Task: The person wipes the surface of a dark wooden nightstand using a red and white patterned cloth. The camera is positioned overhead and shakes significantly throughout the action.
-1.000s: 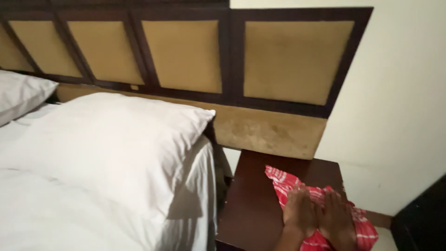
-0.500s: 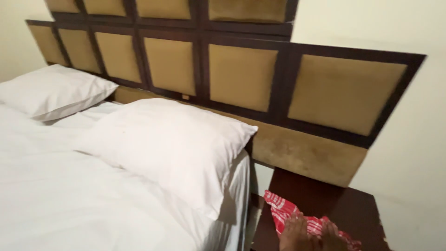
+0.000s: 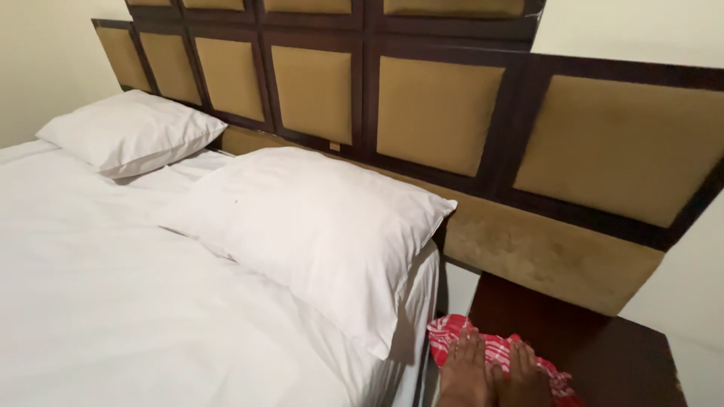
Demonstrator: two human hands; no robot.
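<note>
Both my hands rest flat on a red and white checked cloth at the bottom edge of the view. My left hand lies on the cloth's left part, fingers apart and pointing away from me. Beside it, touching, my right hand presses the cloth's right part. The cloth is spread on a dark brown wooden bedside table next to the bed. My wrists are cut off by the frame.
A bed with a white sheet fills the left. A large white pillow lies near the table, a second pillow farther left. A headboard of dark wood with tan padded panels runs behind. Pale wall stands at right.
The view has swung left and up, so more of the bed and the second pillow show. My hands stay on the cloth, now lower in the frame.
</note>
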